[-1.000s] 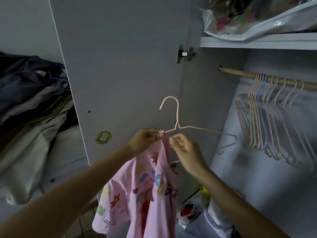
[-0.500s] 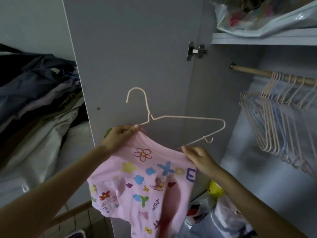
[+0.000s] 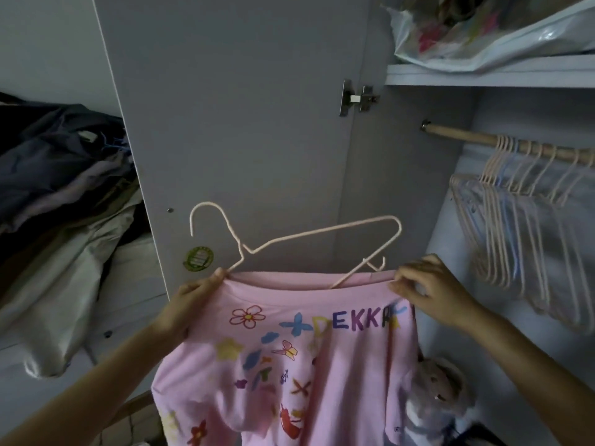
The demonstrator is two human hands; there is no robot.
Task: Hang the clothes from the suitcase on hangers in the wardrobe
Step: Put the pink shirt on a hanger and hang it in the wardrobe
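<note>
Compared with half a second back, the pink printed cotton shirt (image 3: 289,355) is stretched much wider now, lettering showing. The left hand (image 3: 190,300) grips the collar's left end together with the thin pale pink wire hanger (image 3: 309,235), the right hand (image 3: 428,291) pinches the right end. Hanger's tilted, half tucked in, beside the open grey wardrobe door (image 3: 238,123).

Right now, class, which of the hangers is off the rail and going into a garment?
The pink wire hanger held at the pink T-shirt neckline; the other hangers hang empty on the wooden rail.
</note>
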